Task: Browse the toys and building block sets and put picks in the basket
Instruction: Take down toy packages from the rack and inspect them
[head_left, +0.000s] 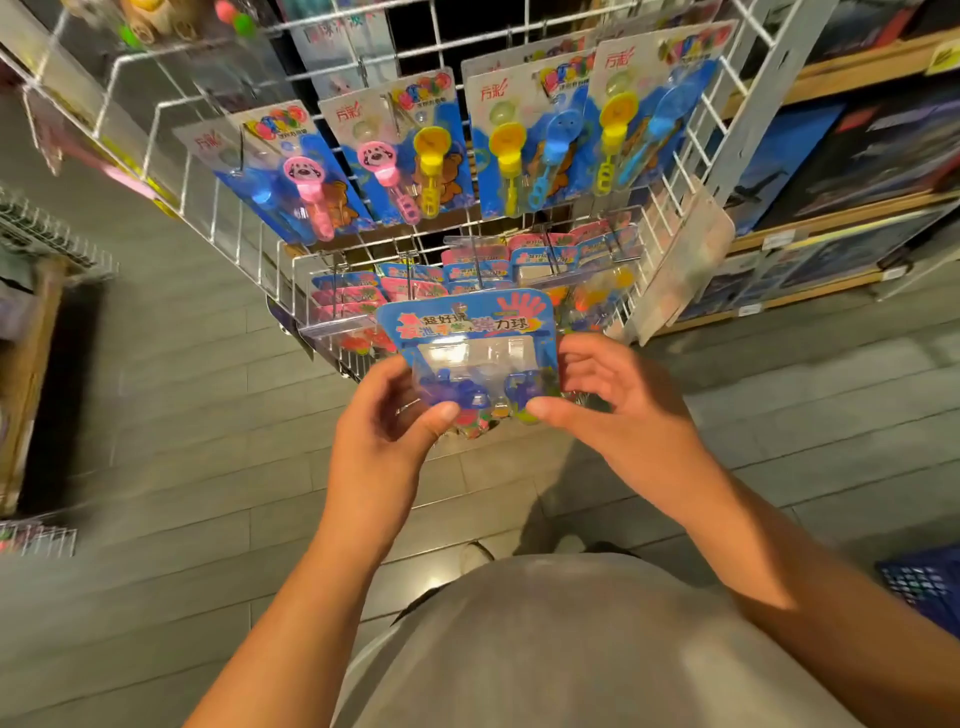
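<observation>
Two hands gripping one blue carded blister pack of small toys (470, 353), held up in front of the white wire display rack (208, 218). Left hand (384, 421) pinching the pack's lower left corner, thumb lying across the clear plastic front, remaining fingers curled behind the card. Right hand (608, 395) pinching the lower right corner likewise, thumb pressing the front, fingers half curled around the right edge. Showing a rounded blue card with red and yellow printed characters and a red hand shape at the top right; carrying a clear bubble with dark blue pieces inside and small orange, green and red bits along the bottom edge. Tilting slightly, top edge leaning away toward the rack.

Hanging just behind the pack, more cards of the same kind (467, 273) crowded on the rack's lower hooks. Hanging on the row above, blue carded bubble wand sets with pink, yellow and blue wands (431, 166). Running along the right, wooden shelves stacked with dark boxes (857, 171). Peeking in at the lower right edge, a dark blue plastic mesh basket (924, 582) beside the right forearm. Spreading underneath, grey plank flooring (208, 415).
</observation>
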